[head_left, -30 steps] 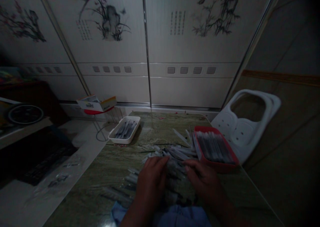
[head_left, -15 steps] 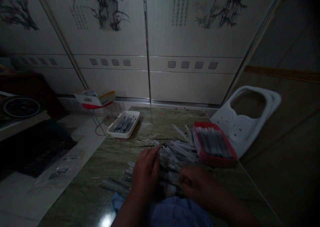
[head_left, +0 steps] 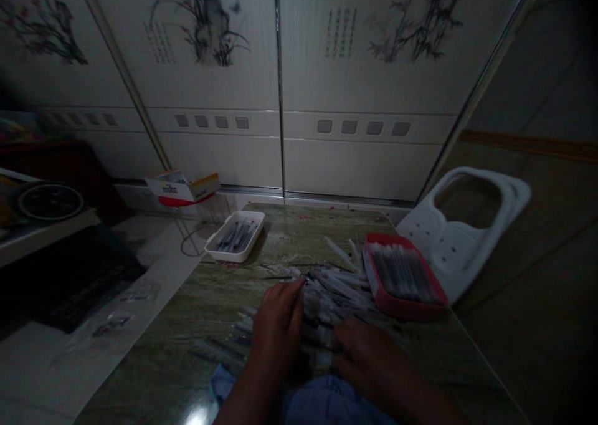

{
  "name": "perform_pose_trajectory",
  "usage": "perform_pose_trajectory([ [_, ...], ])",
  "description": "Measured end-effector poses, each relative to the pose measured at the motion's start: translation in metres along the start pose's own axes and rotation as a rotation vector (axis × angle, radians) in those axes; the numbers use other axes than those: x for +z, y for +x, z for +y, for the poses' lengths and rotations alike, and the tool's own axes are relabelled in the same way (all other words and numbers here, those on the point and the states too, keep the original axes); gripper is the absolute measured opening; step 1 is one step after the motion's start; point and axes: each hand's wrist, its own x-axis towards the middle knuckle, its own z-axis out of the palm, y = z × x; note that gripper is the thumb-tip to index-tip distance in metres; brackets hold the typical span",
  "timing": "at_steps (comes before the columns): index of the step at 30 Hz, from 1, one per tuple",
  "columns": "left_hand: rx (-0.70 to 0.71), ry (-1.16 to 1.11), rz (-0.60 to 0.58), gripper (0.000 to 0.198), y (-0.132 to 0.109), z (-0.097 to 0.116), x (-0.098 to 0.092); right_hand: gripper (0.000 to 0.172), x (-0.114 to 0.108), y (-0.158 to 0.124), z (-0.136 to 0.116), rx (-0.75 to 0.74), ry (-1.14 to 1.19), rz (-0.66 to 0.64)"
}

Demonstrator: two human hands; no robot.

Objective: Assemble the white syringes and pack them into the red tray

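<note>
1. Your left hand (head_left: 278, 316) has its fingers curled, thumb near forefinger; whether it pinches anything cannot be told. Your right hand (head_left: 359, 350) is bent inward, fingertips obscured; its hold cannot be told.
2. Loose sticks (head_left: 217, 350) lie left of your left hand.
3. Pile (head_left: 339, 286) lies between and beyond your hands, reaching right to the red tub (head_left: 406, 310). Many long axes slant far-left to near-right. Both hands border it; neither is clearly nearer.
4. Dim light blurs single pieces; your hands cover some; the frame cuts your forearms.
</note>
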Motion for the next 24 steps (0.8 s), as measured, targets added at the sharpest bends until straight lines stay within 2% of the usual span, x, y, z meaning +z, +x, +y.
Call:
perform_pose_trajectory([
  [3, -0.005, 0.002, -0.017, 0.037, 0.000, 0.000, 0.000, 0.011, -0.004, 0.001, -0.002, -0.010, 0.093, 0.024],
  [7, 0.022, -0.012, -0.055, 0.037, -0.001, 0.001, 0.001, 0.012, -0.012, 0.005, -0.006, 0.022, 0.332, 0.126],
  [13, 0.080, -0.062, -0.131, 0.038, -0.004, 0.005, 0.002, 0.004, -0.014, 0.011, -0.011, 0.195, 0.754, 0.225],
  [17, 0.126, -0.096, -0.169, 0.038, -0.004, 0.008, 0.003, 0.018, -0.011, 0.014, -0.008, 0.270, 1.040, 0.303],
  [20, 0.145, -0.109, -0.196, 0.038, -0.004, 0.010, 0.003, 0.020, -0.011, 0.013, -0.003, 0.229, 0.955, 0.398],
  [24, 0.157, -0.132, -0.224, 0.039, -0.004, 0.011, 0.004, 0.015, -0.012, 0.012, 0.001, 0.140, 0.757, 0.492],
])
